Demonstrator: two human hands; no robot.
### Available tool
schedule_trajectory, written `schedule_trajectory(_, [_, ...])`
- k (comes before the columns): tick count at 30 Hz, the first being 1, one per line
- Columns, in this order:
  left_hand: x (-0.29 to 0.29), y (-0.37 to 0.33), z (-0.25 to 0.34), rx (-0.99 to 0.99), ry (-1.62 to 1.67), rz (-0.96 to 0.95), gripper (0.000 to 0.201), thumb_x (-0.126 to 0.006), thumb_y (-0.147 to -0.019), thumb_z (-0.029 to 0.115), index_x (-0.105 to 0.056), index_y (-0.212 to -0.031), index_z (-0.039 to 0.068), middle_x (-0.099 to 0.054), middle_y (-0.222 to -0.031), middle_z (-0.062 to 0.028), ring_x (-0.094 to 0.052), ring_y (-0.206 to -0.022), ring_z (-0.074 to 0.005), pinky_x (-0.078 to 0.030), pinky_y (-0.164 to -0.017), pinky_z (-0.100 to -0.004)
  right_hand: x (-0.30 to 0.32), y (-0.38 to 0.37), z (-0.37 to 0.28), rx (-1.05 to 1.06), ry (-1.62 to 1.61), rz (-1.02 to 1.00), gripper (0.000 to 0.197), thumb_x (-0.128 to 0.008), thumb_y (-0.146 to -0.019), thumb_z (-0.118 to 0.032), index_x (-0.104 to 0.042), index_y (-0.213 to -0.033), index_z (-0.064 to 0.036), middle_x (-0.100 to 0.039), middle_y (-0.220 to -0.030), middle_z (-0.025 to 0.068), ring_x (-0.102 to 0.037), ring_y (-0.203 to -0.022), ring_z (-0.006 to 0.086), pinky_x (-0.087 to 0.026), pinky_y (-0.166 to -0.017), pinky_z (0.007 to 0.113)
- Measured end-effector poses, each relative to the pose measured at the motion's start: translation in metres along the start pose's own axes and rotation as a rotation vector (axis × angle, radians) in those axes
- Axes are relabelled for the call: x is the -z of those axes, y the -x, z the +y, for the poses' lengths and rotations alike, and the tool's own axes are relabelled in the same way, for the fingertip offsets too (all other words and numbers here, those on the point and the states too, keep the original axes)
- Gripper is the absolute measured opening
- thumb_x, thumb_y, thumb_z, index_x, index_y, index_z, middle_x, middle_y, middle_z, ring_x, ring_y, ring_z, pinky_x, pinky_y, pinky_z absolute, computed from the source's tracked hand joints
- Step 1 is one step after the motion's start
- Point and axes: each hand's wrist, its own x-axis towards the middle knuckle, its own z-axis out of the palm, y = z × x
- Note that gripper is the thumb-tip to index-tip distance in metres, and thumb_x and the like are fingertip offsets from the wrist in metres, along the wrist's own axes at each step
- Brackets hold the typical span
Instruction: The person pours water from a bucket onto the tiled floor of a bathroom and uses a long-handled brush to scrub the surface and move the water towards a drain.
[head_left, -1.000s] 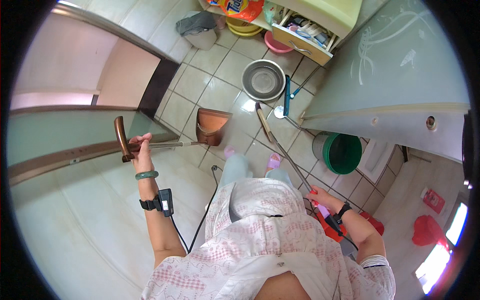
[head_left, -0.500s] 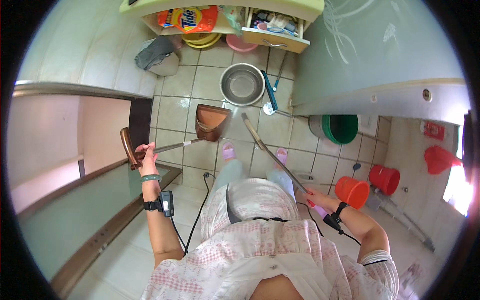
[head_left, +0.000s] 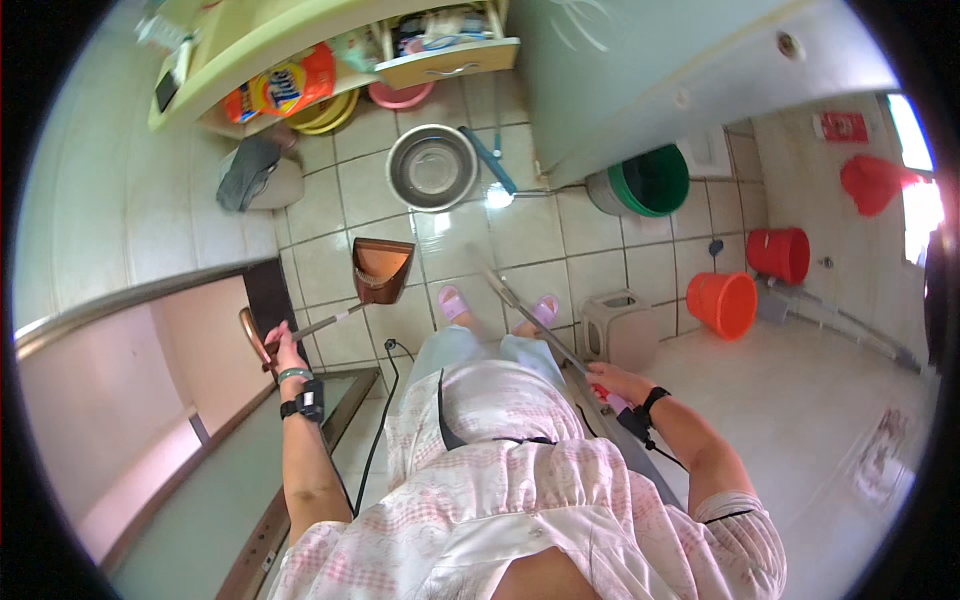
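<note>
My left hand (head_left: 281, 352) grips the curved brown handle of a long-handled dustpan (head_left: 380, 270), whose brown pan rests on the tiled floor ahead of my feet. My right hand (head_left: 612, 383) holds the long grey shaft of a broom (head_left: 520, 305) that runs forward and left across the floor, toward the blue broom head (head_left: 488, 160) beside the metal basin. My pink slippers (head_left: 452, 302) stand between dustpan and broom shaft.
A steel basin (head_left: 432, 167) sits ahead. A green bucket (head_left: 650, 182), two red-orange buckets (head_left: 724, 302), and a small grey stool (head_left: 620, 325) stand to the right. A shelf unit with a drawer (head_left: 440, 55) is at the back. A sliding door frame (head_left: 150, 290) lies left. A black cable (head_left: 385, 400) trails on the floor.
The view has swung right and forward, so the buckets and shelf show more fully. Both hands keep their grips; the dustpan pan stays on the floor.
</note>
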Motion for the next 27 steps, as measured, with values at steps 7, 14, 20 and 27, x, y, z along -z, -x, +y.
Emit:
schedule_trajectory(7, [0.043, -0.025, -0.012, 0.588, 0.139, 0.183, 0.065, -0.065, -0.072, 0.048, -0.043, -0.121, 0.011, -0.044, -0.124, -0.0076, -0.04, -0.104, -0.0242, -0.028, -0.094, -0.0436, 0.026, 0.025, 0.034, 0.128, -0.226, 0.171, 0.014, -0.047, -0.092, -0.018, -0.043, -0.09, -0.0054, -0.046, -0.066, 0.0029, -0.046, -0.054, 0.0124, -0.043, -0.049, 0.027])
schedule_trajectory(14, [-0.017, 0.044, 0.005, 0.785, -0.041, 0.17, 0.072, -0.059, -0.078, 0.04, -0.021, -0.134, 0.015, -0.04, -0.119, -0.0135, -0.043, -0.098, -0.0342, -0.035, -0.089, -0.0542, 0.075, 0.04, 0.065, 0.175, -0.447, 0.284, 0.03, -0.048, -0.092, -0.017, -0.042, -0.118, -0.0041, -0.046, -0.066, 0.0035, -0.047, -0.053, 0.0124, -0.043, -0.046, 0.028])
schedule_trajectory(20, [-0.063, 0.078, 0.016, 0.797, -0.06, -0.07, 0.062, -0.051, -0.086, 0.035, -0.026, -0.138, 0.012, -0.031, -0.142, -0.0113, -0.029, -0.129, -0.0332, -0.024, -0.105, -0.0469, 0.117, 0.053, 0.085, 0.103, -0.276, 0.45, 0.05, -0.049, -0.091, -0.014, -0.031, -0.137, -0.0057, -0.049, -0.066, 0.0059, -0.047, -0.05, 0.0153, -0.043, -0.047, 0.031])
schedule_trajectory(27, [-0.102, 0.091, 0.042, 0.692, -0.093, -0.341, 0.018, -0.048, -0.087, 0.032, -0.04, -0.096, 0.017, -0.044, -0.071, -0.0029, -0.045, -0.073, -0.0238, -0.038, -0.073, -0.0401, 0.139, 0.037, 0.116, 0.188, -0.092, 0.684, 0.049, -0.052, -0.089, -0.01, -0.035, -0.134, -0.0014, -0.057, -0.077, 0.0149, -0.055, -0.055, 0.0195, -0.046, -0.05, 0.034])
